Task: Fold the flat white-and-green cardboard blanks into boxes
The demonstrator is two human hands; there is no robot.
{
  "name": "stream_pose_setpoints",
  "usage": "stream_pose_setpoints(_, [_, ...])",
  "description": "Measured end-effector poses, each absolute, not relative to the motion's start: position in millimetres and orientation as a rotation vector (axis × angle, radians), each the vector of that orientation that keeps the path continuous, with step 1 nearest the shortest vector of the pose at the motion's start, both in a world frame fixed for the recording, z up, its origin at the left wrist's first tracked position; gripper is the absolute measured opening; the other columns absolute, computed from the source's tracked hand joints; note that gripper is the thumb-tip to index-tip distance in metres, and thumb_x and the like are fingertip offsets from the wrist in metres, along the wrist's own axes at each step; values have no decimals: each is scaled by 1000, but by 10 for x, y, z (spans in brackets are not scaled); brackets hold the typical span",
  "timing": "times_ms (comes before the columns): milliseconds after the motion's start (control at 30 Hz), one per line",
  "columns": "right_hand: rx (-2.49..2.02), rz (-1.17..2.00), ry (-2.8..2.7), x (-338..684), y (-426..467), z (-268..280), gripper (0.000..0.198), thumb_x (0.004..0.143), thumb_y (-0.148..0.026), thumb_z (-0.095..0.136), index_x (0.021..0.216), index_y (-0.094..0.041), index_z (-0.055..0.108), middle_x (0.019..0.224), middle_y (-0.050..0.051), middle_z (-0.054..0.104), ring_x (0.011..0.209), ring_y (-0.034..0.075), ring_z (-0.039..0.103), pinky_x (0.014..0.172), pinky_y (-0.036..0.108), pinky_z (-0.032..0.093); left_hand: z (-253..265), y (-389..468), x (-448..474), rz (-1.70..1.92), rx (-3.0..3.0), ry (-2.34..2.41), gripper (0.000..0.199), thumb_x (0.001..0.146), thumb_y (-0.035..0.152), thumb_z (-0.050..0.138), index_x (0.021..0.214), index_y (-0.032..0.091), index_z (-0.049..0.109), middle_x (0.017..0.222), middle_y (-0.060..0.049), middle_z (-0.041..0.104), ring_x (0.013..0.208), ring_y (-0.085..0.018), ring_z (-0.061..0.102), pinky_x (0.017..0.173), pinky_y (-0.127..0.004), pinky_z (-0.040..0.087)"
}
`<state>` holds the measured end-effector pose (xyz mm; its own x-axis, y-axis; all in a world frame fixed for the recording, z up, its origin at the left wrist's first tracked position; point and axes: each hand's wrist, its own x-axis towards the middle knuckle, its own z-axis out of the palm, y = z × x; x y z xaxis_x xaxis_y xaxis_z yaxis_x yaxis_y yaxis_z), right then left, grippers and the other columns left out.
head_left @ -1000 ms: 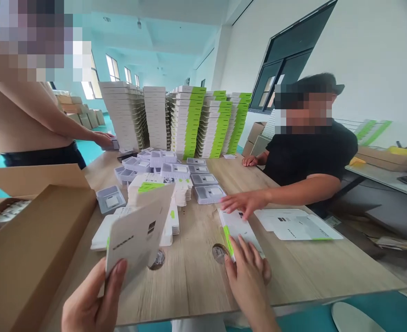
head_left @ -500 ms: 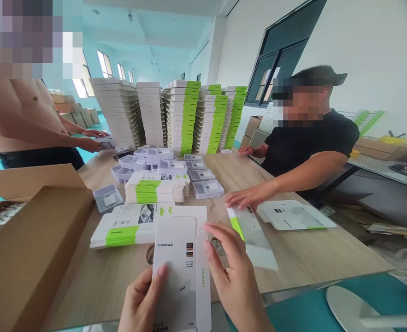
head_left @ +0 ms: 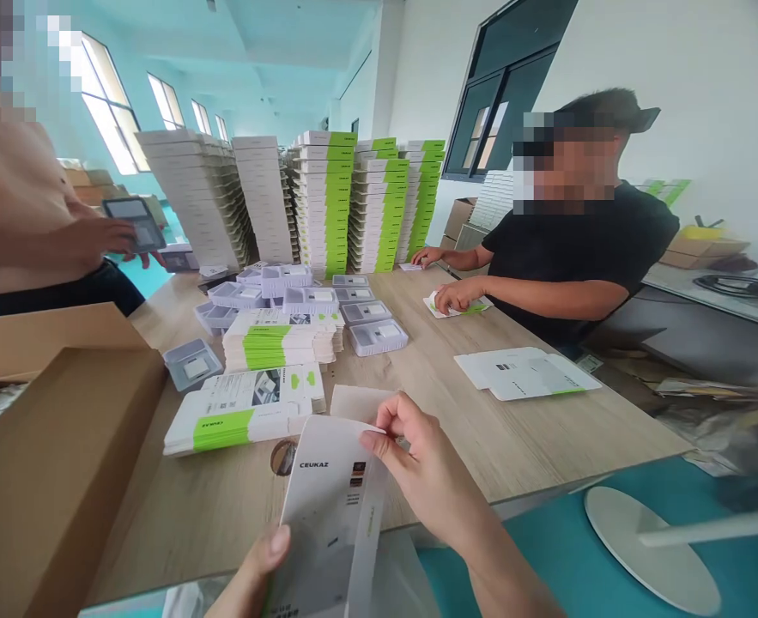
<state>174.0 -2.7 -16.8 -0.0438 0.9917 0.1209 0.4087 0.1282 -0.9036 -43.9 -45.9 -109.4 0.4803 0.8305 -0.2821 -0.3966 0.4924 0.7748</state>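
Your left hand (head_left: 254,566) sits low at the bottom edge of the view, its thumb (head_left: 278,542) laid forward and pressing from above with the nail showing, while its other fingers are hidden from sight. Your right hand (head_left: 423,455) is raised higher and farther forward, index finger (head_left: 402,412) bent and drawn close to the thumb in a pinch, the tips pointing left. Your right wrist (head_left: 472,534) runs nearly straight into the bare forearm (head_left: 511,584), which slants down out of view at the lower right.
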Motion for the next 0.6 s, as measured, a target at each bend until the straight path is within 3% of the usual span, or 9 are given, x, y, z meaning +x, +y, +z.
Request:
stream_pose_setpoints(100, [-1376, 1075, -1562, 1718, -60, -180, 34, 93, -53, 60, 78, -26, 45, 63, -7, 48, 56, 14, 49, 51, 25, 40, -1151, -479, -417, 674, 621, 491, 79, 67, 78, 71, 114, 15, 82, 100, -18, 82, 110, -44, 73, 99, -55, 55])
stream_pose_setpoints(233, [-1287, 1293, -1475, 1707, -100, -188, 37, 95, -63, 55, 86, -28, 45, 72, -6, 53, 49, 13, 49, 41, 25, 35, -995, -452, -306, 669, 766, 434, 92, 54, 82, 79, 118, 15, 80, 97, -17, 82, 109, -46, 72, 98, -57, 55])
stream_pose_setpoints(433, [-1223, 1167, -1611, 1783, -109, -108, 39, 97, -65, 54, 96, -25, 56, 73, -3, 53, 67, 16, 50, 60, 27, 43, -948, -516, -295, 776, 811, 537, 98, 51, 74, 89, 131, 19, 73, 128, -17, 75, 125, -46, 64, 107, -53, 49])
stream_pose_setpoints(600, [-1286, 982, -1512, 1826, -85, -168, 41, 94, -65, 58, 106, -26, 61, 71, -2, 54, 76, 20, 55, 73, 34, 49, -924, -529, -292, 846, 573, 789, 82, 49, 54, 98, 118, 15, 76, 108, -16, 82, 118, -44, 69, 106, -54, 50])
